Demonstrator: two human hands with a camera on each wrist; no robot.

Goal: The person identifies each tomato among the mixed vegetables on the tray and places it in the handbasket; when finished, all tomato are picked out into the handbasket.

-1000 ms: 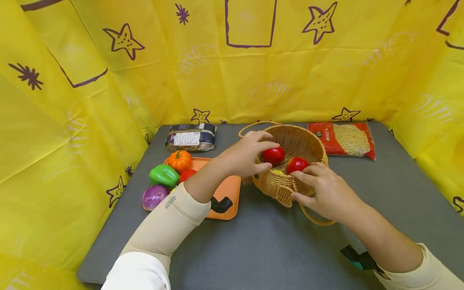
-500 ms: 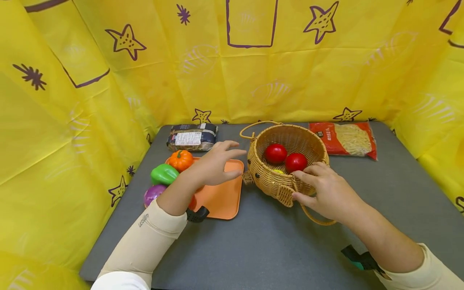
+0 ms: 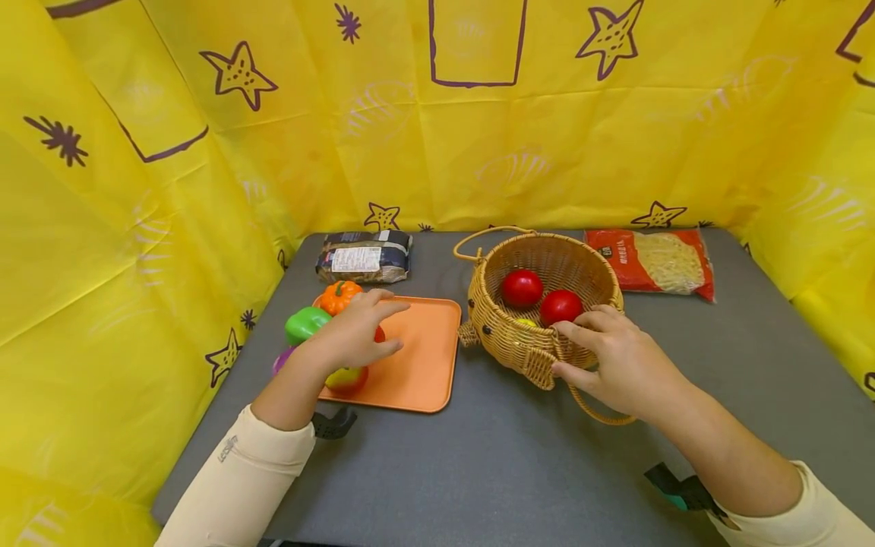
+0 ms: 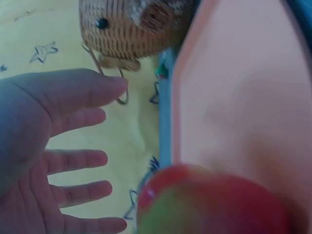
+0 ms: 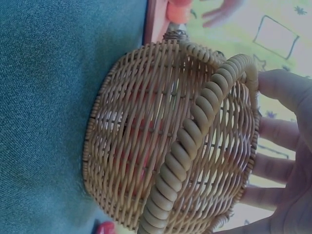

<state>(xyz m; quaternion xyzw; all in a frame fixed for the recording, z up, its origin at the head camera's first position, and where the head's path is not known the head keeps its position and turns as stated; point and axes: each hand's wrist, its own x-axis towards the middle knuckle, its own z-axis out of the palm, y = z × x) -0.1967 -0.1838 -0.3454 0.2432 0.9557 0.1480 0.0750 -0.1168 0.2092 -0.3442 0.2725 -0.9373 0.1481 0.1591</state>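
Observation:
My left hand point(image 3: 352, 332) hovers over the left part of an orange tray point(image 3: 420, 365), fingers spread and holding nothing. Under and beside it lie a toy pumpkin point(image 3: 339, 297), a green pepper-like vegetable point(image 3: 305, 325), a mostly covered purple piece point(image 3: 282, 360) and a red-and-yellow fruit point(image 3: 346, 379). In the left wrist view that red-and-green-looking fruit point(image 4: 209, 204) sits beyond the fingertips, apart from them. My right hand point(image 3: 618, 361) grips the near right rim of a wicker basket point(image 3: 509, 346). Inside are two red round fruits point(image 3: 522, 289) and a partly hidden yellow piece point(image 3: 527, 323).
A dark food package point(image 3: 363, 257) lies at the back left of the grey table point(image 3: 526, 463). A red packet point(image 3: 652, 262) is behind the basket on the right. Yellow patterned cloth point(image 3: 465, 159) encloses the table. The basket's handles point(image 3: 601, 416) stick out front and back.
My left hand has let go of a red fruit in the basket and moved left over the tray. Meanwhile the right hand keeps its hold on the basket rim.

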